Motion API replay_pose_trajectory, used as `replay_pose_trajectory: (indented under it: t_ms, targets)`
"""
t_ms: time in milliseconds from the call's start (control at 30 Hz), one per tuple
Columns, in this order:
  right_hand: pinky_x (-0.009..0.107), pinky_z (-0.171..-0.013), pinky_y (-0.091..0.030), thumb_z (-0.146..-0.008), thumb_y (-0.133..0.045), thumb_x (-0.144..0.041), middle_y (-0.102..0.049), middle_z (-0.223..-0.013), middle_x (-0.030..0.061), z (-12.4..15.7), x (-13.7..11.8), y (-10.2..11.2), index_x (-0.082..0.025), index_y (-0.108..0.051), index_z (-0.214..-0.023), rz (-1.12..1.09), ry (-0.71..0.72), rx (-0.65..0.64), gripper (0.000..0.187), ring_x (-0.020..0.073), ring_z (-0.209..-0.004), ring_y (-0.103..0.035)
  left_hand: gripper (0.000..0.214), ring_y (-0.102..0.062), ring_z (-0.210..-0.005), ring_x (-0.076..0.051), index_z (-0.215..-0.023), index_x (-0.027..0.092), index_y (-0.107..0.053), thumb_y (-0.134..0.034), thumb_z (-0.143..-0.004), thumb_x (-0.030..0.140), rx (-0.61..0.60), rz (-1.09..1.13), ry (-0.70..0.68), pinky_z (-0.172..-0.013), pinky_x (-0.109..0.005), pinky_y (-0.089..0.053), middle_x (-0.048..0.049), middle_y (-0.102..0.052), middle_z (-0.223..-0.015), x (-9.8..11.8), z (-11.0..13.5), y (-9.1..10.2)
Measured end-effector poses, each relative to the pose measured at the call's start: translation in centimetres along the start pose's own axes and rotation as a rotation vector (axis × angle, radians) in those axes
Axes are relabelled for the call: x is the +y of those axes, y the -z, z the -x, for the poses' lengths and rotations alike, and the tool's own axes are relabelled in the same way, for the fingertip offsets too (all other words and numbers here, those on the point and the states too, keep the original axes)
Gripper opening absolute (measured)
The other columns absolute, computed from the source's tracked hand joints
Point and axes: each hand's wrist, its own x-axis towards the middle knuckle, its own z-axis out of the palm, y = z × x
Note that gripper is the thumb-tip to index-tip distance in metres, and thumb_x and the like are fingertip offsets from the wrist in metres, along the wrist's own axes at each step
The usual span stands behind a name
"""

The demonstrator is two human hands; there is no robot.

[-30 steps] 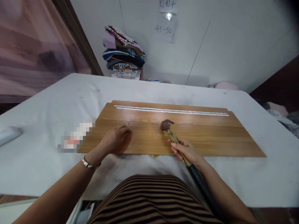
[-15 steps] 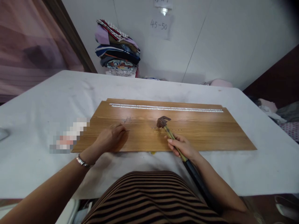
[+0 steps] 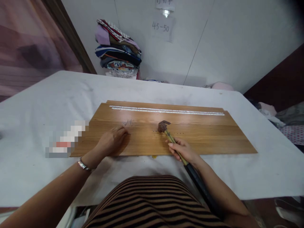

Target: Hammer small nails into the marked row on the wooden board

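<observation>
Keeping nearly the same pose as 0.5 s ago, you shift little beyond your view, so the work seems paused. Your left hand point(image 3: 112, 139) is low over the wood-grain board point(image 3: 213, 136), fingers pinched on what looks like 1 nail point(image 3: 129, 133), near the loose nails point(image 3: 127, 122). Your right hand point(image 3: 182, 150) is closed around the claw hammer point(image 3: 193, 174), well up the shaft toward its rusty head point(image 3: 162, 126). That head sits along a row of dark dots point(image 3: 180, 133); whether it touches the wood, this angle hides. The board lies flat on the white-covered counter point(image 3: 273, 167), 2 white marked strips point(image 3: 166, 111) along its far side.
</observation>
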Motion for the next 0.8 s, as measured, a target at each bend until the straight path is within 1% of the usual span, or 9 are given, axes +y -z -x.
replay_pose_trajectory:
  t_ms: [167,300,400,567,700,800]
  targets:
    - [0.017,-0.032,-0.025,-0.076,-0.066,-0.046,-0.052,-0.056,-0.0078,0.1,0.0,0.1,-0.015,-0.057,-0.1,-0.009,0.027,0.004,0.04,0.0036,-0.032,-0.037,0.031,-0.063,-0.09,-0.023,-0.095,0.021,-0.065,-0.036,-0.094,0.03,0.002,0.016,-0.026,-0.077,-0.034,-0.049,-0.0082,-0.064,-0.104,-0.3,0.0,-0.2]
    - [0.017,-0.031,-0.024,-0.075,-0.067,-0.046,-0.052,-0.055,-0.0079,0.0,0.1,0.1,-0.015,-0.058,-0.098,-0.002,0.015,0.004,0.04,0.0036,-0.032,-0.036,0.031,-0.063,-0.088,-0.022,-0.094,0.02,-0.065,-0.035,-0.094,0.027,-0.007,-0.007,-0.018,-0.075,-0.033,-0.048,-0.0084,-0.064,-0.102,-0.3,0.0,-0.3]
    - [0.017,-0.031,-0.024,-0.074,-0.067,-0.046,-0.051,-0.055,-0.008,0.0,0.1,0.1,-0.015,-0.057,-0.098,-0.002,0.014,0.006,0.041,0.0035,-0.032,-0.036,0.031,-0.063,-0.09,-0.023,-0.095,0.019,-0.065,-0.034,-0.095,0.026,-0.007,-0.027,-0.015,-0.076,-0.034,-0.048,-0.009,-0.064,-0.103,-0.3,-0.1,-0.5]
    - [0.017,-0.032,-0.025,-0.074,-0.067,-0.046,-0.052,-0.055,-0.0079,0.2,-0.2,0.1,-0.015,-0.057,-0.098,0.003,0.029,0.01,0.04,0.0033,-0.032,-0.036,0.032,-0.063,-0.093,-0.025,-0.102,0.022,-0.066,-0.036,-0.095,0.031,0.048,0.043,-0.019,-0.079,-0.037,-0.049,-0.0097,-0.064,-0.109,-0.3,0.1,-0.7]
    - [0.017,-0.031,-0.024,-0.073,-0.067,-0.047,-0.052,-0.055,-0.0083,0.1,0.1,0.1,-0.015,-0.056,-0.1,-0.008,0.006,-0.002,0.043,0.0037,-0.032,-0.036,0.035,-0.062,-0.094,-0.023,-0.1,0.022,-0.068,-0.037,-0.095,0.037,0.088,0.082,0.001,-0.083,-0.037,-0.05,-0.0096,-0.065,-0.108,0.3,0.1,-1.0]
    - [0.017,-0.031,-0.024,-0.074,-0.067,-0.047,-0.052,-0.055,-0.0085,0.0,0.3,0.1,-0.015,-0.056,-0.101,-0.014,-0.005,-0.005,0.044,0.0036,-0.032,-0.036,0.035,-0.062,-0.096,-0.023,-0.102,0.022,-0.068,-0.038,-0.095,0.037,0.109,0.081,-0.019,-0.085,-0.036,-0.05,-0.0087,-0.065,-0.107,0.9,0.2,-1.4]
